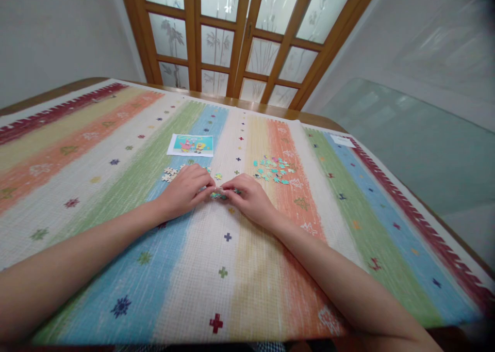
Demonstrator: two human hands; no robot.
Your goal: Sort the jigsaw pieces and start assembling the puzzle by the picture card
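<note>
My left hand (188,188) and my right hand (250,196) meet over the middle of the table, thumbs and fingertips pinched together. Between them are small jigsaw puzzle pieces (219,191), partly covered by the fingers. Pale pieces (169,174), seemingly face down, lie just left of my left hand, and a few coloured ones show behind its knuckles. One yellow-green piece (218,176) rests just beyond the fingertips. To the right of my right hand spreads a loose group of turquoise pieces (274,170).
A picture card (192,145) with two cartoon figures lies beyond my left hand. At the far right is a small white paper (342,141). A striped cloth (204,269) covers the table. Wooden glass-paned doors (235,32) stand behind it.
</note>
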